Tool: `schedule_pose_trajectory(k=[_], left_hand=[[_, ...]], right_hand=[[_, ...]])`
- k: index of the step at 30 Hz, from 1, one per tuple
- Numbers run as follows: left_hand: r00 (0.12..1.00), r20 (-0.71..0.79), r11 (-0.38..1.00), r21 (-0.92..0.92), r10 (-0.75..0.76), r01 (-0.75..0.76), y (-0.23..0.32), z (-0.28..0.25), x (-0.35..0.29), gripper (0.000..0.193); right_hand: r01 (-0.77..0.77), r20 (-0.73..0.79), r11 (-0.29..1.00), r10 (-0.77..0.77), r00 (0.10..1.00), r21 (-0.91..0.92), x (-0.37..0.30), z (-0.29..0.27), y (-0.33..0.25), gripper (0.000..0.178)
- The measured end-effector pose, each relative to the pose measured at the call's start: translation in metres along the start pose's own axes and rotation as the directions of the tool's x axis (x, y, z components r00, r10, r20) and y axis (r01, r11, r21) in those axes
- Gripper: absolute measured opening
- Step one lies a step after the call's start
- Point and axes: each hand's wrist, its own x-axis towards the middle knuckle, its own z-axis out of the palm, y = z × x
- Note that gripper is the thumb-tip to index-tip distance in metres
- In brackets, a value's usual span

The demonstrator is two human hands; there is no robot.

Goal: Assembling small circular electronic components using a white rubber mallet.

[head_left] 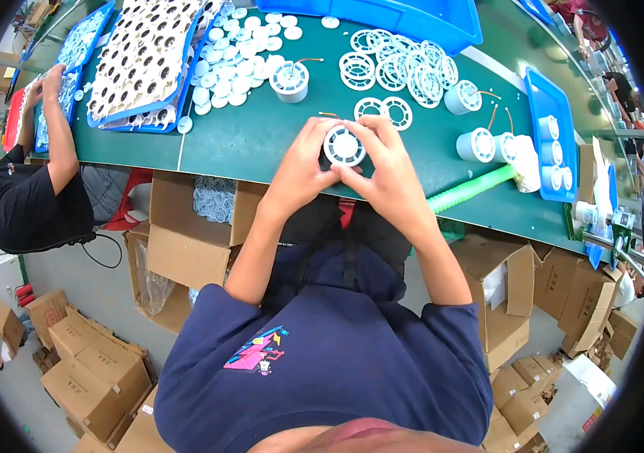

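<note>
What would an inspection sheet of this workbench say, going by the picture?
Surface: green table, much of it covered with parts.
Job's things: a round white spool held between both hands over the table's near edge.
Clutter: loose white discs, flat white rings, finished spools with thin wires, blue trays, a green ribbed hose.
Grippers: no robot grippers; left hand and right hand both grip the spool.
Cables: a black cord hangs by the person at the left.
Surroundings: cardboard boxes on the floor; a co-worker's hand reaches over a tray at the left.
</note>
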Motion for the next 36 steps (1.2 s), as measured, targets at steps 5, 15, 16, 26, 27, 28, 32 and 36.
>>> schedule_pose_trajectory(k=[5,15,16,26,27,28,32,36], left_hand=[[0.999,0.036,0.999,-0.053,-0.006,0.008,-0.004,0.007,0.0,0.083],[1.0,0.007,0.999,-0.045,0.003,-0.003,-0.005,0.003,-0.006,0.065],[1.0,-0.01,0.998,-0.056,-0.016,0.016,-0.008,0.002,-0.008,0.066],[0.999,-0.032,0.998,-0.062,-0.024,0.022,-0.001,0.005,-0.007,0.067],[0.999,-0.035,1.0,-0.025,0.012,-0.013,-0.001,0.005,-0.006,0.067],[0.999,-0.032,0.999,-0.03,0.022,-0.023,0.001,0.005,-0.005,0.068],[0.999,-0.035,0.999,-0.032,0.035,-0.036,-0.005,0.002,-0.006,0.07],[0.999,-0.029,0.999,-0.029,0.031,-0.032,-0.001,0.001,-0.004,0.07]], right_hand=[[-0.054,-0.12,0.997,0.047,0.992,-0.054,-0.011,-0.022,0.001,0.064],[-0.782,-0.714,0.616,0.591,0.376,0.097,-0.1,-0.086,0.074,0.1],[-0.749,-0.659,0.621,0.666,0.349,0.23,-0.094,-0.089,0.077,0.099],[0.005,-0.711,0.837,0.462,0.53,0.548,-0.127,-0.107,0.038,0.081],[-0.042,-0.702,0.863,0.437,0.563,0.504,-0.121,-0.109,0.018,0.077],[-0.083,-0.626,0.83,0.478,0.617,0.552,-0.117,-0.112,0.003,0.072],[-0.178,-0.384,0.733,0.528,0.757,0.657,-0.103,-0.09,-0.007,0.033],[-0.477,0.045,0.825,0.487,0.872,0.302,-0.076,-0.063,0.0,0.029]])
